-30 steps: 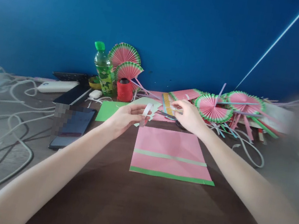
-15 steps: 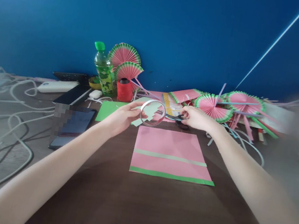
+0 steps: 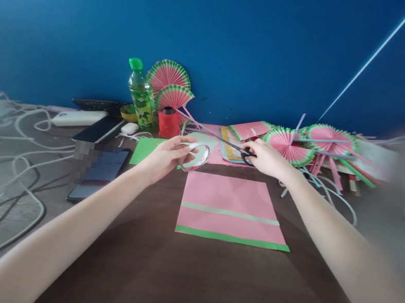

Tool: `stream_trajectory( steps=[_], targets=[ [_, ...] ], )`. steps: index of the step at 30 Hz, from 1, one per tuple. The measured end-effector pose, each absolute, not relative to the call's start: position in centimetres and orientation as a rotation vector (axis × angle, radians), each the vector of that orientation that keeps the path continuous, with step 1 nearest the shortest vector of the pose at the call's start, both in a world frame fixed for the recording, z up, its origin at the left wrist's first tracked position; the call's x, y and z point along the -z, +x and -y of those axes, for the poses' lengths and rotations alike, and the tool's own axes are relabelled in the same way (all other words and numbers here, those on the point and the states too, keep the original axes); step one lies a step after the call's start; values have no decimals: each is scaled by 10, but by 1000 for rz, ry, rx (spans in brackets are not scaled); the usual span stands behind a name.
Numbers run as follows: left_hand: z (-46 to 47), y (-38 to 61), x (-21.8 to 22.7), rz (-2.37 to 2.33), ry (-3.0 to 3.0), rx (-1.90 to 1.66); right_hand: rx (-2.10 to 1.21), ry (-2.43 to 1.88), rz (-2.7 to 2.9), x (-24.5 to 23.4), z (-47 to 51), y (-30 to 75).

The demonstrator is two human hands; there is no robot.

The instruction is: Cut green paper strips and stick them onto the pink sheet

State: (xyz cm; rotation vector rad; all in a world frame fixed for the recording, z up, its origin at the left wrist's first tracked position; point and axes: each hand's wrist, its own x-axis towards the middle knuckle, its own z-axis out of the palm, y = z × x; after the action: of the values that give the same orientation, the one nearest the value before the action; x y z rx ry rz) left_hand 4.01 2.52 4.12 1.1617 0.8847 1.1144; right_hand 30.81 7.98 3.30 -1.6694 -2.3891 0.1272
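Note:
My left hand (image 3: pixel 170 157) is closed on a roll of tape (image 3: pixel 206 158), tilted above the back of the table. A pair of scissors (image 3: pixel 230 146) is in my right hand (image 3: pixel 262 157), its dark handles at my fingers and its blades pointing left toward the tape. Just in front of both hands a pink paper sheet (image 3: pixel 222 192) lies flat, with a pale green strip (image 3: pixel 230 213) across it and a darker green strip (image 3: pixel 230 238) along its near edge. Behind the left hand a green sheet (image 3: pixel 143 150) is partly covered.
Folded pink-and-green paper fans (image 3: pixel 289 147) are piled at the back right; others (image 3: pixel 168 80) lean on the blue wall. Nearby stand a green bottle (image 3: pixel 141 96) and a red spool (image 3: pixel 168 123). A phone (image 3: pixel 103 170) and loose white cables (image 3: pixel 27 188) lie on the left.
The tape roll has moved a little left and turned in my left hand. My right hand has raised the scissors, and their blades now show clearly, pointing up-left.

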Motion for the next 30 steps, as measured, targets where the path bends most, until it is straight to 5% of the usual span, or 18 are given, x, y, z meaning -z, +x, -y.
stream_trajectory(
  steps=[10, 21, 30],
  targets=[
    [-23, 40, -42, -1093, 1417, -1196, -147, -1508, 2200, -43, -77, 303],
    [-20, 43, -43, -1164, 1575, -1161, -707, -1240, 2187, -53, -67, 296],
    [-19, 42, -42, -1159, 1633, -1178, -801, -1201, 2374, -63, -59, 296]
  ],
)
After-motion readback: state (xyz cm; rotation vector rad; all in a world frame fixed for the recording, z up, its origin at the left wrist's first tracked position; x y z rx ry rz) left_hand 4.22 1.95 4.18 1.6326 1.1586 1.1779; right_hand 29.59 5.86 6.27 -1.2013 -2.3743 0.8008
